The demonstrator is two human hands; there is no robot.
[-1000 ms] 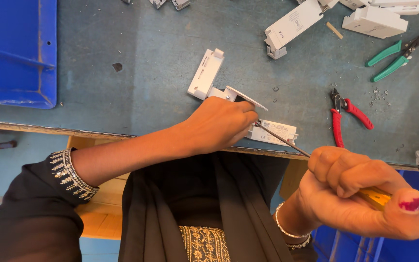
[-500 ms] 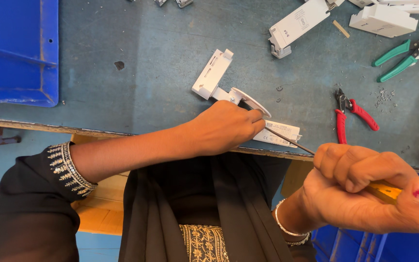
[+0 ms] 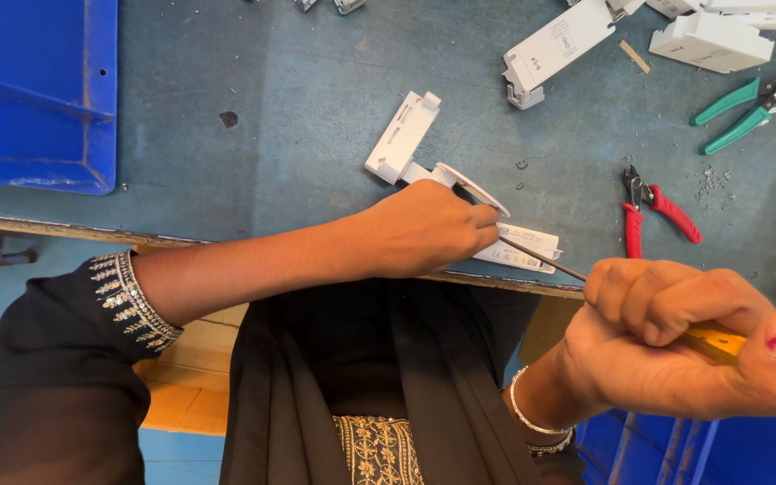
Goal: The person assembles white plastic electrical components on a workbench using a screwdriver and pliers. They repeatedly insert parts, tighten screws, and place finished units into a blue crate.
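The blue-grey workbench takes up most of the view, with a blue plastic bin on its far left corner. Across the upper right lie several white plastic driver housings, another white housing, green-handled pliers and red-handled cutters, all well apart from the hands.

The right hand, nearest the camera, is closed in a fist around the yellow handle of a screwdriver; the thin steel shaft runs up and left to the unit. The left hand reaches over the bench edge, fingers curled down onto a white LED driver unit, pinning it at the near edge of the bench. The tip of the shaft meets the unit just beside the left fingertips; the exact contact spot is hidden by the hand.

The step in hand looks like prying or unscrewing the housing while the other hand braces it. The next move likely calls for steady pressure along the shaft, with the left fingers kept clear of the tip in case it slips.

The unit is a slim, white, rectangular box with a printed label on top. A round white disc rises just behind it, touching an open white casing half.
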